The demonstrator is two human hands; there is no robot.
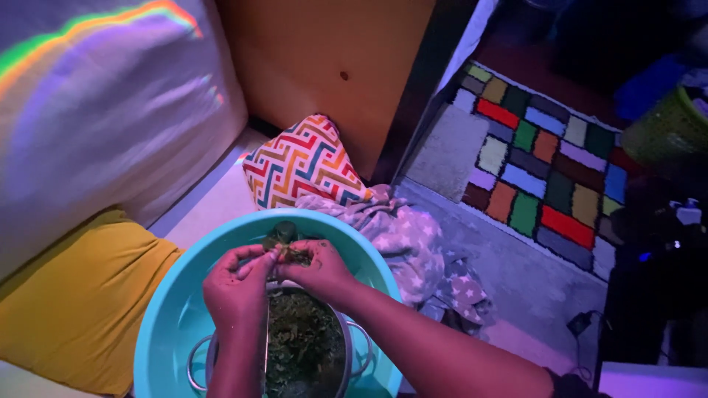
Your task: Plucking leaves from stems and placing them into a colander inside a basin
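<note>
Your left hand (234, 284) and right hand (318, 267) meet fingertip to fingertip above the pot, both pinching the same small clump of greens (293, 255). The clump sits between the two hands, slightly nearer your right, and a stub of it, a darker green stem end (281, 232), sticks up and away from you past the fingers. So its long axis runs roughly from your thumbs outward, toward the far rim of the basin. The fingers of both hands are curled in tight around it, not spread; whether the thumbs press leaf or stem is too dim to tell.

Directly below your hands stands a steel pot (346, 346) with loop handles on each side, filled with dark, shredded, damp-looking leaves (299, 346). The pot rests inside a round turquoise plastic basin (166, 317), smooth and glossy, with your forearms crossing its near rim.

Beyond the basin lie a soft grey cloth with white stars (413, 243) and a cushion in a zigzag of red, orange and blue (302, 162). To your left is a mustard-yellow cushion (74, 295); to the right, a patchwork rug (542, 169) of coloured rectangles on the floor.
</note>
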